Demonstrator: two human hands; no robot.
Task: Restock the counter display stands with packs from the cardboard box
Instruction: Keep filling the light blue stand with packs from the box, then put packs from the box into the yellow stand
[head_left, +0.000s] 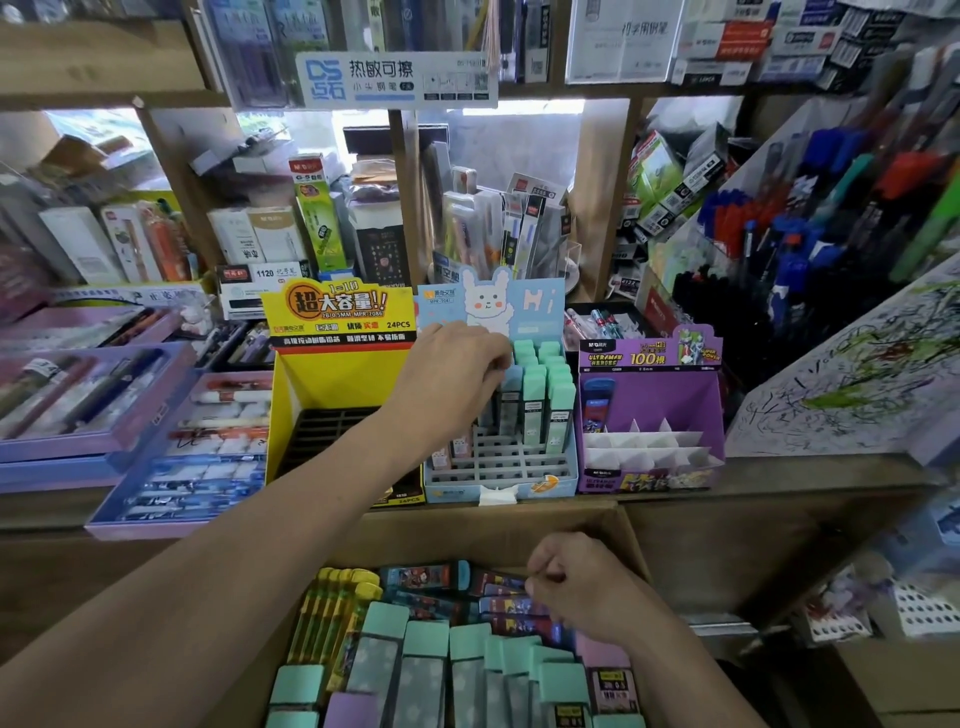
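Three display stands sit on the counter: a yellow stand (332, 374) with a bare black grid, a light-blue rabbit stand (498, 467) part-filled with upright mint-capped packs (545, 395), and a purple stand (654, 395) holding one blue pack. My left hand (452, 364) reaches into the rabbit stand and pinches a blue-capped pack (511, 379) at its top. Below, the open cardboard box (631, 540) holds several mint, purple, yellow and dark-blue packs (426, 654). My right hand (576, 582) is in the box, fingers curled round a dark-blue pack (506, 605).
Trays of pens (78, 395) and correction tapes (208, 447) lie left of the stands. A slanted rack of blue and red pens (810, 218) and a scribbled test pad (857, 374) stand at the right. Wooden shelves (592, 197) packed with stationery rise behind the counter.
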